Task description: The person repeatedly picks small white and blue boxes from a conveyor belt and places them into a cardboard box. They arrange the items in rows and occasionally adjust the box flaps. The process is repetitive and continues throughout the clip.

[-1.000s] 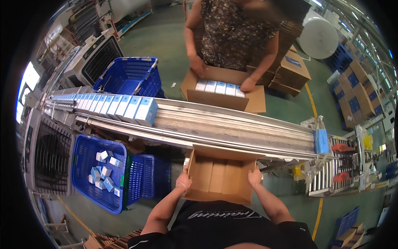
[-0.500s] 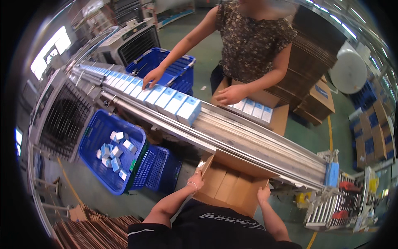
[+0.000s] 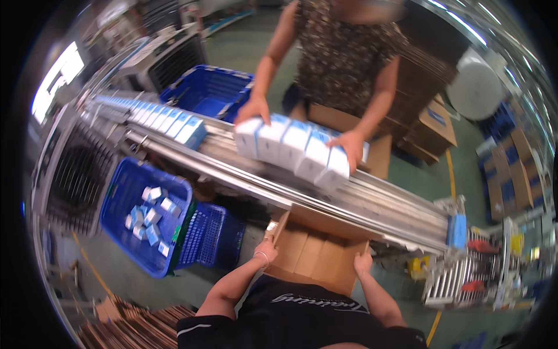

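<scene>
An open cardboard box [image 3: 317,254] rests between my body and the near side of the conveyor, with bare inner walls and floor in sight. My left hand [image 3: 268,249] is closed on its left side. On the box's right edge, my right hand [image 3: 363,262] is closed too. Across the conveyor [image 3: 401,212], a co-worker's two hands [image 3: 349,145] squeeze a row of several small white-and-blue cartons [image 3: 290,148] from both ends, slightly above the belt. More such cartons [image 3: 165,121] stand in line on the belt at the left.
A blue basket [image 3: 116,192] with loose small cartons stands at the left, another blue basket [image 3: 203,84] beyond the conveyor. The co-worker's cardboard box [image 3: 381,157] is at the far side. Flattened cardboard [image 3: 139,326] lies at lower left; a roller section [image 3: 450,285] is at the right.
The co-worker's hands have gripped a row of cartons and moved it rightward off the line, leaving a gap on the belt. My hands keep their hold on the box; the view has shifted slightly.
</scene>
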Demonstrator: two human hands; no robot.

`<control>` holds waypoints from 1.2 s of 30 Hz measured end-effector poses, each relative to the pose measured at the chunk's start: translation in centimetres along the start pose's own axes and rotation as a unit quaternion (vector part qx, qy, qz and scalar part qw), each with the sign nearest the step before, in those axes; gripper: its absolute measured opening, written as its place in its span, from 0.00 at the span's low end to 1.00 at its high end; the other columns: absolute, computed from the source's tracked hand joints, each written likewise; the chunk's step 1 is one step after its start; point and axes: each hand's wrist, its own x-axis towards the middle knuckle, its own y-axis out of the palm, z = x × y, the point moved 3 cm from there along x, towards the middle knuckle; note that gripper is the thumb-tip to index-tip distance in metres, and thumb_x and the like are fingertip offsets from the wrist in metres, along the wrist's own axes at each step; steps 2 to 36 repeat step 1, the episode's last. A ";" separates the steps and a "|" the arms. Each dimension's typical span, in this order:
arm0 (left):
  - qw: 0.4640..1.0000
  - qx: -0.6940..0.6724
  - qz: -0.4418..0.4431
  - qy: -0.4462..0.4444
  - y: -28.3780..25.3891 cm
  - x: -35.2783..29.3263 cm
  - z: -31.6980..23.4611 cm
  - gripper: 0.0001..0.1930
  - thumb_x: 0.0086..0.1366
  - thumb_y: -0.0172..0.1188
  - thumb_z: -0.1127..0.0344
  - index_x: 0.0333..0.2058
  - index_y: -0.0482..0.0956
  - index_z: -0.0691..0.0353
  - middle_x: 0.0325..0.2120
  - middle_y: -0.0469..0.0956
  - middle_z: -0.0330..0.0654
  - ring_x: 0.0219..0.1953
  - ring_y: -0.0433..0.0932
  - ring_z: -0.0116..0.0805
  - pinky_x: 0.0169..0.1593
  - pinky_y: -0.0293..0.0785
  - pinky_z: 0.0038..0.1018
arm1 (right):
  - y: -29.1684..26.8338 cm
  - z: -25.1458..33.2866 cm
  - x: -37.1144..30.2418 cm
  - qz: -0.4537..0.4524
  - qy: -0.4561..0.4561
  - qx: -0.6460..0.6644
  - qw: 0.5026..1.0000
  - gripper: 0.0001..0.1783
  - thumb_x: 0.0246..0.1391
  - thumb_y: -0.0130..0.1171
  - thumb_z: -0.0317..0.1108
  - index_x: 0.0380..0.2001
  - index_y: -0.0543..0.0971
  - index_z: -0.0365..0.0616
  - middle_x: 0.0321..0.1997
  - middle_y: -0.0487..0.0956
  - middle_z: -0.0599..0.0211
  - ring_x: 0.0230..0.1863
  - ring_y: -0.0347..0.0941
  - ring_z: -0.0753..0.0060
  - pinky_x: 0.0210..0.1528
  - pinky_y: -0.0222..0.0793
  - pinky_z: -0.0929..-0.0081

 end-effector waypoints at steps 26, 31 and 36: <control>1.000 -0.005 -0.007 -0.001 0.0 -0.3 0.5 0.26 0.58 0.52 0.57 0.53 0.61 0.61 0.45 0.73 0.58 0.48 0.73 0.53 0.52 0.67 0.40 | -0.5 -1.6 -1.4 -0.009 0.024 0.000 1.000 0.21 0.46 0.55 0.32 0.45 0.70 0.39 0.37 0.78 0.44 0.42 0.74 0.42 0.46 0.69 0.54; 1.000 -0.005 -0.007 -0.001 0.0 -0.3 0.5 0.26 0.58 0.52 0.57 0.53 0.61 0.61 0.45 0.73 0.58 0.48 0.73 0.53 0.52 0.67 0.40 | -0.5 -1.6 -1.4 -0.009 0.024 0.000 1.000 0.21 0.46 0.55 0.32 0.45 0.70 0.39 0.37 0.78 0.44 0.42 0.74 0.42 0.46 0.69 0.54; 1.000 -0.005 -0.007 -0.001 0.0 -0.3 0.5 0.26 0.58 0.52 0.57 0.53 0.61 0.61 0.45 0.73 0.58 0.48 0.73 0.53 0.52 0.67 0.40 | -0.5 -1.6 -1.4 -0.009 0.024 0.000 1.000 0.21 0.46 0.55 0.32 0.45 0.70 0.39 0.37 0.78 0.44 0.42 0.74 0.42 0.46 0.69 0.54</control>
